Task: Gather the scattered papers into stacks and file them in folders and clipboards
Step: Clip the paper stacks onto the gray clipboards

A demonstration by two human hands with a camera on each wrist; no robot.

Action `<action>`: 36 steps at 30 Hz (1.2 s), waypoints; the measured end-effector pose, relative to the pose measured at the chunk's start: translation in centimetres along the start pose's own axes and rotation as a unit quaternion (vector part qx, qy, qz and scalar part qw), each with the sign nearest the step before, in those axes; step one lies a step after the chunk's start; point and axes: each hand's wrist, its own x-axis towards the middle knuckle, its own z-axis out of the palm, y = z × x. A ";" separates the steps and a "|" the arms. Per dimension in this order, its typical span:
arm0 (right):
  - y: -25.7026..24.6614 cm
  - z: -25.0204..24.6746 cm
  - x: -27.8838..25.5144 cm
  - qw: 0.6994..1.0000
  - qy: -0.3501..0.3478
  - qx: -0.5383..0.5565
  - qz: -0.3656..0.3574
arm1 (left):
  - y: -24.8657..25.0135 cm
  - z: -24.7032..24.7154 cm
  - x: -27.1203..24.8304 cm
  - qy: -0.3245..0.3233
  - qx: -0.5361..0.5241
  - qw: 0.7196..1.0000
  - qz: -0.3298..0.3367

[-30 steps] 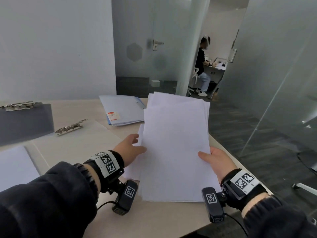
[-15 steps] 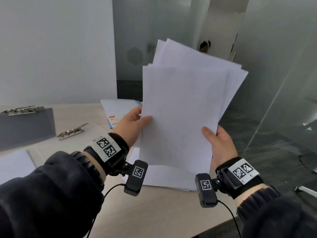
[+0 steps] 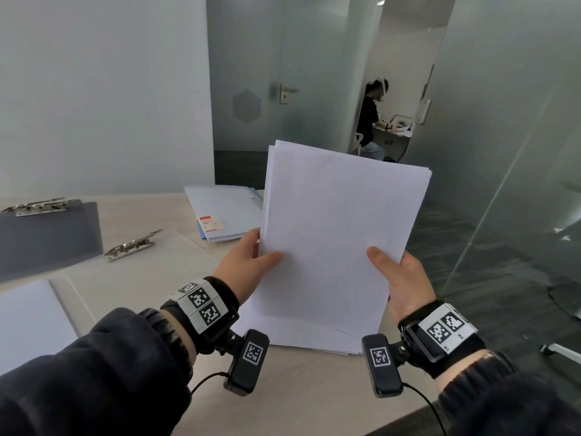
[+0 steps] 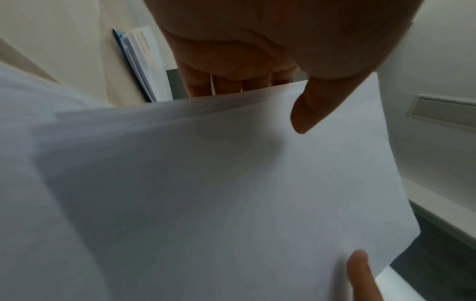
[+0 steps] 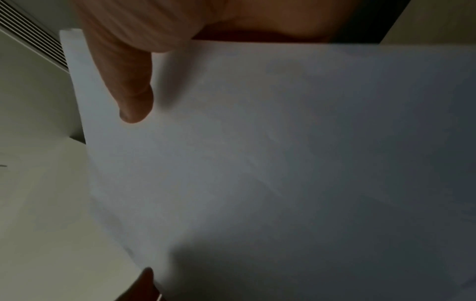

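Your left hand (image 3: 248,269) and right hand (image 3: 401,280) each pinch a side edge of the stack (image 3: 339,234), thumbs on its front, fingers behind. The stack stands upright, tilted slightly, its lower edge over loose sheets (image 3: 301,335) lying on the counter (image 3: 298,394). A folder (image 3: 224,212) lies behind your left hand; two clipboards (image 3: 47,234) (image 3: 147,265) lie farther left.

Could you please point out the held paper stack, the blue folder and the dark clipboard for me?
held paper stack (image 3: 339,228), head view, on the middle of the top sheet.
blue folder (image 3: 224,204), head view, on its pale cover above the red label.
dark clipboard (image 3: 50,237), head view, on the bare board below the metal clip.
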 end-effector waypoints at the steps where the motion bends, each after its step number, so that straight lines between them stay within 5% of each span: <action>1: 0.0 0.1 0.0 1.000 0.001 0.003 0.000 | 0.4 0.1 0.1 0.011 -0.019 1.000 0.006; 9: 0.4 0.3 0.2 0.998 0.036 -0.056 0.001 | 0.8 1.9 -0.7 0.014 -0.072 0.997 0.018; 20: -0.3 0.0 -0.5 0.999 -0.014 -0.042 -0.005 | 0.2 1.2 -0.8 0.001 -0.075 0.997 -0.001; 24: 0.6 -0.1 -1.0 0.995 0.023 -0.089 0.033 | -1.3 1.6 -1.4 0.000 -0.036 0.998 -0.056; 28: 0.3 -0.7 -0.7 0.980 0.043 -0.194 0.024 | -0.2 -0.2 -1.3 -0.075 0.067 0.993 -0.067; 32: 0.3 -1.1 -0.1 0.976 0.087 -0.195 0.025 | 0.3 -4.8 -0.2 -0.072 0.352 0.927 -0.113; 36: 0.7 0.1 0.0 0.978 0.101 -0.181 0.032 | -1.3 -9.9 0.2 -0.066 0.470 0.857 -0.199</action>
